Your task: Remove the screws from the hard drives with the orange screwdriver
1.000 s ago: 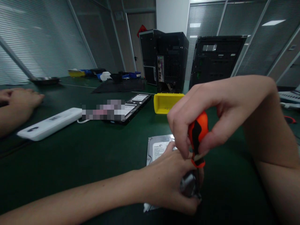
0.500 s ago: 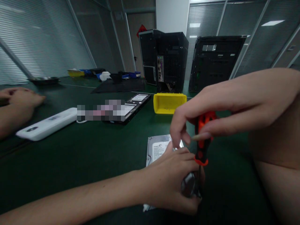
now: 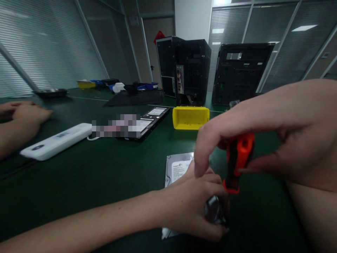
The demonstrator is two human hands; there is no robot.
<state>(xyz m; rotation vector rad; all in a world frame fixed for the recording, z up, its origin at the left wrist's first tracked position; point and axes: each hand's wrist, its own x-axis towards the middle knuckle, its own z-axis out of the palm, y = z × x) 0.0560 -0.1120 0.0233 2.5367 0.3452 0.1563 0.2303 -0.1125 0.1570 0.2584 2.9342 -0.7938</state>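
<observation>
My left hand [image 3: 196,203] is wrapped round a small dark, shiny part [image 3: 213,208], mostly hidden by the fingers. Beneath that hand lies a silver hard drive [image 3: 175,170] with a white label; the wrist and palm cover much of it. My right hand [image 3: 260,121] grips the red and black handle of a screwdriver [image 3: 235,168] between thumb and fingers. Its handle stands nearly upright, tilted slightly, with the shaft pointing down beside my left fingers. The tip is hidden or too blurred to make out. My right index finger hangs close over the back of my left hand.
Ahead stands a yellow bin [image 3: 191,118] with small bits inside. Behind it are a black computer case [image 3: 192,70] and a black panel [image 3: 240,75]. Flat black drive hardware [image 3: 147,123] and a white power strip [image 3: 59,140] lie left, near another person's hands [image 3: 28,114].
My right hand has shifted a little right with the screwdriver, and its grip on the handle has turned. My left hand stays almost where it was. The view has tilted slightly.
</observation>
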